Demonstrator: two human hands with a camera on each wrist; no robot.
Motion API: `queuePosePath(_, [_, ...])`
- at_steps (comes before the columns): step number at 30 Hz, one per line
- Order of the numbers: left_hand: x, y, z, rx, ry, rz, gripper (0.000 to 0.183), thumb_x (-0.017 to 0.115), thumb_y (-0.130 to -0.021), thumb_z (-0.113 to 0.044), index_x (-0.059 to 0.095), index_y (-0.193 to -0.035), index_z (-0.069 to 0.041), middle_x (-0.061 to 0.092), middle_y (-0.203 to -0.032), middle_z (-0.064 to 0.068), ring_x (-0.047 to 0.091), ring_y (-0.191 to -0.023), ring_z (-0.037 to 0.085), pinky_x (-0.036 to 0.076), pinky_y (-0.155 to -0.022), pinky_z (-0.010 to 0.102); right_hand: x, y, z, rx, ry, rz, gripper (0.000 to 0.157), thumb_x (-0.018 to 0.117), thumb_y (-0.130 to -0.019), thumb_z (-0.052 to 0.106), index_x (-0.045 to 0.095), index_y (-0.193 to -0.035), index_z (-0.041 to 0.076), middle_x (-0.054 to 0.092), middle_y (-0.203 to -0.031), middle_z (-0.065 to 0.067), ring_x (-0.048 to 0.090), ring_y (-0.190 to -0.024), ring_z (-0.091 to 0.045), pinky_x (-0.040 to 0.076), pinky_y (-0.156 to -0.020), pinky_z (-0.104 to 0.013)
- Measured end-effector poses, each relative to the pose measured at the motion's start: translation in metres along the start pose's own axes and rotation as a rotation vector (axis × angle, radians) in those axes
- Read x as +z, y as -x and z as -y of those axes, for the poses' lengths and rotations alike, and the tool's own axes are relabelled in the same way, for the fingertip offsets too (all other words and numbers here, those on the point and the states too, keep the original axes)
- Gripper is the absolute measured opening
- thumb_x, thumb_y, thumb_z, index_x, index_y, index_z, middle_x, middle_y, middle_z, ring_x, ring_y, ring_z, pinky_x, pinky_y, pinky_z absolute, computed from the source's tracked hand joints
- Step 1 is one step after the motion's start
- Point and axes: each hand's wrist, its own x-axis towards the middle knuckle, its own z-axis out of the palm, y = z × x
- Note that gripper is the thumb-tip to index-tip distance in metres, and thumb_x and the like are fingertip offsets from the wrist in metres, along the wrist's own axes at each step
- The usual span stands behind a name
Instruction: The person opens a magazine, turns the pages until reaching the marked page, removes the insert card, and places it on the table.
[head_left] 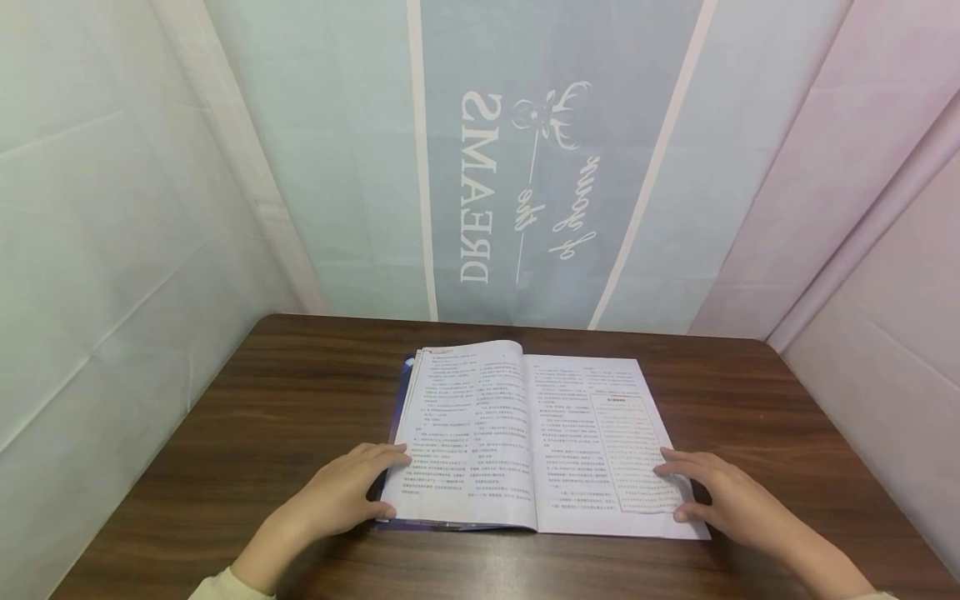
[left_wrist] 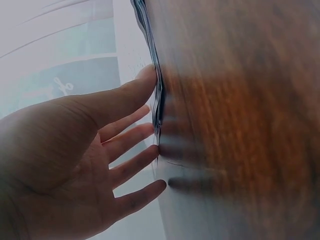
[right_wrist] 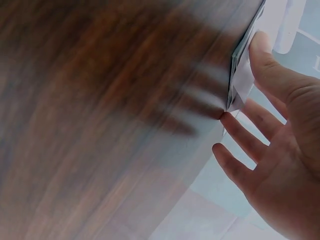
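An open magazine [head_left: 480,417] with columns of small print lies on the table, its left page bulging near the spine. At its lower left edge is my left hand [head_left: 348,492], the thumb and fingertips resting on the page margin. My right hand [head_left: 723,496] touches the right page's outer edge, thumb near the lower corner. In the left wrist view, the left hand's fingers [left_wrist: 135,167] are spread, with the thumb along the magazine's edge [left_wrist: 142,22]. The right wrist view has the thumb on the page and relaxed fingers [right_wrist: 245,135] beside the magazine's edge [right_wrist: 243,77].
The dark wood-grain table [head_left: 300,400] extends around the magazine. Behind it hangs a pale striped cloth [head_left: 360,167] with mirrored lettering. White cloth [head_left: 112,250] closes off the left side, and a pale curtain [head_left: 885,333] the right.
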Motion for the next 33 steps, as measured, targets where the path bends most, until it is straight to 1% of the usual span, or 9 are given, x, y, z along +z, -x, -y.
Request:
queuePosePath(7, [-0.001, 0.000, -0.001, -0.009, -0.006, 0.005, 0.063, 0.085, -0.077, -0.023, 0.060, -0.133, -0.006, 0.051, -0.145, 0.012, 0.046, -0.132, 0.036, 0.041, -0.101, 0.060, 0.000, -0.002, 0.001, -0.029, 0.035, -0.036, 0.047, 0.087, -0.070, 0.024, 0.073, -0.114, 0.017, 0.063, -0.131, -0.013, 0.059, -0.115, -0.038, 0.050, -0.090, -0.055])
queuePosePath(16, [0.000, 0.001, -0.002, -0.012, -0.011, 0.001, 0.063, 0.085, -0.077, -0.022, 0.060, -0.133, -0.006, 0.050, -0.146, 0.010, 0.046, -0.132, 0.035, 0.041, -0.101, 0.061, -0.002, -0.007, 0.004, 0.002, 0.053, -0.079, 0.032, 0.086, -0.071, 0.029, 0.076, -0.101, 0.021, 0.068, -0.122, -0.011, 0.062, -0.113, -0.038, 0.050, -0.090, -0.058])
queuePosePath(21, [0.001, 0.000, -0.002, -0.009, -0.007, -0.001, 0.063, 0.085, -0.077, -0.022, 0.060, -0.133, -0.006, 0.050, -0.146, 0.011, 0.046, -0.132, 0.036, 0.041, -0.101, 0.061, -0.003, -0.011, 0.003, -0.054, 0.073, -0.155, 0.024, 0.087, -0.070, 0.030, 0.073, -0.089, 0.027, 0.070, -0.112, -0.005, 0.064, -0.107, -0.034, 0.051, -0.088, -0.055])
queuePosePath(24, [0.000, 0.000, -0.003, -0.009, -0.007, 0.002, 0.063, 0.084, -0.077, -0.022, 0.060, -0.133, -0.006, 0.050, -0.146, 0.011, 0.045, -0.132, 0.036, 0.041, -0.101, 0.062, -0.004, -0.014, 0.003, -0.086, 0.071, -0.202, 0.024, 0.087, -0.069, 0.030, 0.070, -0.085, 0.029, 0.070, -0.108, -0.003, 0.065, -0.104, -0.032, 0.052, -0.087, -0.053])
queuePosePath(26, [-0.001, 0.000, -0.004, -0.009, -0.006, 0.006, 0.062, 0.084, -0.077, -0.022, 0.060, -0.133, -0.006, 0.050, -0.146, 0.011, 0.045, -0.133, 0.036, 0.040, -0.101, 0.062, -0.005, -0.016, 0.004, -0.109, 0.073, -0.244, 0.027, 0.088, -0.067, 0.029, 0.068, -0.084, 0.029, 0.070, -0.106, 0.000, 0.065, -0.103, -0.030, 0.053, -0.085, -0.050])
queuePosePath(27, [-0.002, 0.000, -0.004, -0.008, -0.008, 0.009, 0.062, 0.084, -0.077, -0.022, 0.060, -0.133, -0.006, 0.050, -0.146, 0.011, 0.045, -0.133, 0.036, 0.040, -0.101, 0.062, -0.006, -0.017, 0.005, -0.121, 0.072, -0.264, 0.028, 0.089, -0.065, 0.027, 0.067, -0.084, 0.030, 0.070, -0.106, 0.001, 0.065, -0.102, -0.029, 0.053, -0.086, -0.045])
queuePosePath(29, [-0.004, 0.000, -0.005, -0.008, -0.008, 0.014, 0.062, 0.085, -0.077, -0.022, 0.061, -0.132, -0.006, 0.051, -0.146, 0.012, 0.045, -0.133, 0.037, 0.040, -0.102, 0.062, -0.009, -0.019, 0.007, -0.160, 0.060, -0.312, 0.033, 0.090, -0.063, 0.023, 0.066, -0.084, 0.029, 0.069, -0.104, 0.002, 0.064, -0.101, -0.027, 0.051, -0.090, -0.030])
queuePosePath(31, [-0.006, 0.000, -0.007, -0.008, -0.003, 0.015, 0.062, 0.085, -0.076, -0.021, 0.061, -0.131, -0.007, 0.052, -0.143, 0.013, 0.046, -0.132, 0.037, 0.040, -0.102, 0.062, -0.013, -0.022, 0.008, -0.204, 0.039, -0.355, 0.037, 0.091, -0.060, 0.019, 0.066, -0.086, 0.029, 0.069, -0.104, 0.003, 0.063, -0.101, -0.026, 0.043, -0.094, -0.015])
queuePosePath(33, [-0.008, -0.002, -0.010, -0.011, 0.000, 0.011, 0.060, 0.085, -0.077, -0.021, 0.061, -0.131, -0.007, 0.055, -0.140, 0.013, 0.048, -0.130, 0.036, 0.040, -0.102, 0.060, -0.018, -0.026, 0.010, -0.246, 0.004, -0.382, 0.040, 0.091, -0.059, 0.016, 0.066, -0.088, 0.028, 0.068, -0.104, 0.003, 0.061, -0.103, -0.026, 0.031, -0.098, -0.005])
